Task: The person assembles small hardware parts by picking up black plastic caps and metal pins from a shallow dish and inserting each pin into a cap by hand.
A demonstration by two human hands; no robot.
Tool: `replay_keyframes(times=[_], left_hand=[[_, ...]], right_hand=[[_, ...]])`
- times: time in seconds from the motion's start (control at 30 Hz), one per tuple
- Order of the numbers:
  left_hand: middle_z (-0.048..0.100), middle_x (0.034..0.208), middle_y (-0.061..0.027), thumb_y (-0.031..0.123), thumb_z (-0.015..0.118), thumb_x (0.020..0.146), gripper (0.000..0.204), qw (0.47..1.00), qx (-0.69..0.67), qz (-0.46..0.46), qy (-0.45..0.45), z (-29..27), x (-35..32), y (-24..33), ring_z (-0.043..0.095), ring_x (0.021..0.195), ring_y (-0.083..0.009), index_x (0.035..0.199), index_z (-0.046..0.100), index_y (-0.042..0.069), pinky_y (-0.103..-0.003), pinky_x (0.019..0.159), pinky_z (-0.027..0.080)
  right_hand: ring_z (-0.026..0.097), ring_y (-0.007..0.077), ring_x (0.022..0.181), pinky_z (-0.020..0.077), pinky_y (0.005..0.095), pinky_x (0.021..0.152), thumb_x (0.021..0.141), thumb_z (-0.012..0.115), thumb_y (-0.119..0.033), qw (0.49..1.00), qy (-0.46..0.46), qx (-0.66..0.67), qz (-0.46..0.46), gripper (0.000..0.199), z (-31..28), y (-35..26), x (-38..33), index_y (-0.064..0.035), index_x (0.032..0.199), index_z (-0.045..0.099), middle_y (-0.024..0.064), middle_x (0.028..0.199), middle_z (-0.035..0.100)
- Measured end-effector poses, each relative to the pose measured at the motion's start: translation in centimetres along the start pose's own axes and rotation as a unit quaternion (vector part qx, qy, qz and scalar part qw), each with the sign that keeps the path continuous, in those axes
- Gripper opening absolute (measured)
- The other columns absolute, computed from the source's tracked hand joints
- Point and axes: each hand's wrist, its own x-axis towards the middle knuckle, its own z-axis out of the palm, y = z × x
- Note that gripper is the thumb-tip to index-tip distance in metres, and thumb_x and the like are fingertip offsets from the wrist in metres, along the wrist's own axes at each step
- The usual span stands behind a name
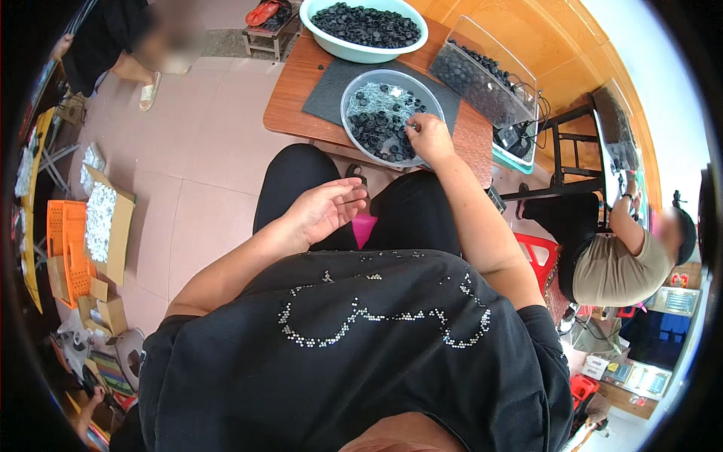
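The round, translucent plastic bowl point(428, 89) stands beneath the right hand's grip point(431, 138), which pinches a small dark piece point(413, 126), too tiny to identify. The left hand point(324, 212), loosely open, seems empty, nearer the body. Plenty of loose, round black plastic caps point(369, 132) left of the grip apparently remain; finished ones cannot be told apart. Thin silvery metal pins point(376, 98) lie tangled beyond.

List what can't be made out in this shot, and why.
All head view:
- Whether the right hand holds a piece: too small, fingers in the way.
- Bottom of the grey bowl: largely covered by black pieces and thin silvery bits.
- Full shape of the pink object: partly hidden between the thighs.
- Person at upper left: partly blurred, cut off by the picture's edge.
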Motion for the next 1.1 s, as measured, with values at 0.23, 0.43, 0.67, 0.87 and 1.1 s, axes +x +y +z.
replay_keyframes(times=[0.23,0.43,0.67,0.87,1.1], left_hand=[[0.063,0.099,-0.0084,0.011,0.049,0.093,0.023,1.000,-0.010,0.000,0.008,-0.5,0.2,0.0,0.061,0.089,-0.0169,0.114,0.053,0.004,-0.027,0.076,0.051],[0.061,0.103,-0.0074,0.017,0.055,0.092,0.032,0.999,0.015,0.042,0.006,-0.6,0.5,0.1,0.060,0.089,-0.0164,0.120,0.051,0.003,-0.025,0.076,0.050],[0.062,0.095,-0.0039,0.016,0.060,0.090,0.022,0.998,0.046,0.042,-0.032,-0.9,1.2,-0.5,0.058,0.085,-0.0115,0.108,0.058,0.003,-0.023,0.077,0.047],[0.061,0.096,-0.0038,0.012,0.057,0.091,0.019,0.995,-0.037,0.036,-0.081,-0.4,0.6,-0.5,0.057,0.087,-0.0113,0.107,0.057,0.002,-0.023,0.079,0.048],[0.060,0.099,-0.0051,0.011,0.054,0.092,0.018,0.992,-0.021,0.051,-0.116,-0.1,0.2,-0.3,0.057,0.089,-0.0114,0.107,0.057,0.001,-0.023,0.084,0.048]], right_hand=[[0.061,0.0379,0.087,0.0489,0.0452,0.079,0.076,0.064,-0.017,0.997,-0.055,-0.050,0.033,0.017,0.1,-1.2,0.5,-0.0067,0.089,0.066,0.0209,0.087,0.063],[0.050,0.0024,0.065,0.0413,0.0190,0.057,0.080,0.067,-0.006,0.937,-0.092,0.326,0.082,0.006,-1.1,-4.2,-2.7,-0.0008,0.083,0.064,-0.0038,0.070,0.059],[0.053,0.0069,0.061,0.0440,0.0239,0.054,0.077,0.066,-0.004,0.920,-0.226,0.315,-0.054,0.010,-1.0,-9.6,-8.0,-0.0016,0.087,0.065,0.0008,0.070,0.059],[0.053,0.0086,0.059,0.0436,0.0241,0.051,0.075,0.067,0.001,0.927,-0.167,0.337,-0.002,0.012,-2.5,-11.7,-8.9,-0.0018,0.087,0.064,0.0019,0.064,0.055],[0.055,0.0064,0.062,0.0450,0.0213,0.054,0.078,0.067,0.001,0.946,-0.083,0.299,-0.097,0.016,-3.0,-11.2,-9.9,-0.0024,0.093,0.063,0.0017,0.072,0.059]])
